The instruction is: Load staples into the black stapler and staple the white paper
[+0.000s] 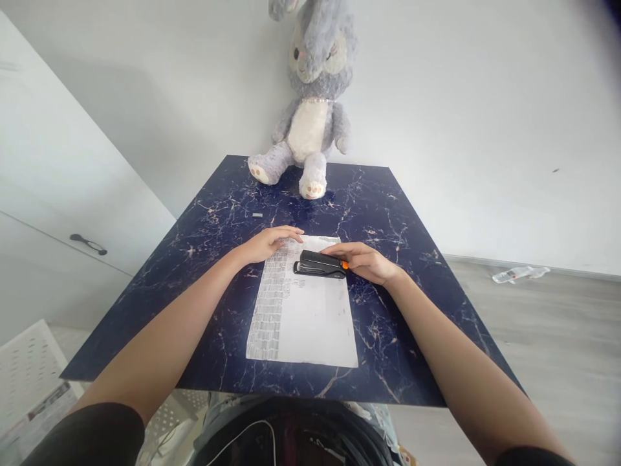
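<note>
Printed white paper (315,323) lies flat on the dark blue marbled table, with columns of text along its left side. On its upper half rests a black stapler (320,264) with an orange part at its right end, lying with its nose to the left. My right hand (366,261) grips the stapler from the right, fingers along its far side and thumb near the orange part. At the sheet's upper left corner, my left hand (272,244) lies with fingers stretched out over the paper's edge, holding nothing.
A small grey block (257,215), perhaps staples, lies left of the paper's far edge. At the back of the table (218,194) sits a grey plush rabbit (310,123) against the wall. A plastic bottle (517,274) lies on the floor at right; a white cabinet (72,194) stands left.
</note>
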A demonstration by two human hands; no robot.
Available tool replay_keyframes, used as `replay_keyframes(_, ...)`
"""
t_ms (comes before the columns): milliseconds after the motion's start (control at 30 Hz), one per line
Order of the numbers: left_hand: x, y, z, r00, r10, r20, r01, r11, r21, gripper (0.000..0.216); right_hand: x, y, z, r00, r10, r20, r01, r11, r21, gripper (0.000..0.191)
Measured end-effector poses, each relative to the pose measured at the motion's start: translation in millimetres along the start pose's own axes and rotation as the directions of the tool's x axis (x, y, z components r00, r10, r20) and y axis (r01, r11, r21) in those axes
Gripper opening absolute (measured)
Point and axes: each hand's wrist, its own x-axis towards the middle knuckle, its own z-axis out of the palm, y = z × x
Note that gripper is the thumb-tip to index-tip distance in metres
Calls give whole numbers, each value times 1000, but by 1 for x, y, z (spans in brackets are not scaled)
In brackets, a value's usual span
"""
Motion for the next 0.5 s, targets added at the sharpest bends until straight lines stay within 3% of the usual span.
replay_keyframes(500,2,-5,5,999,-46,-22,46,999,-7,52,1,0,0,1000,-16,1,16,1000,-27,56)
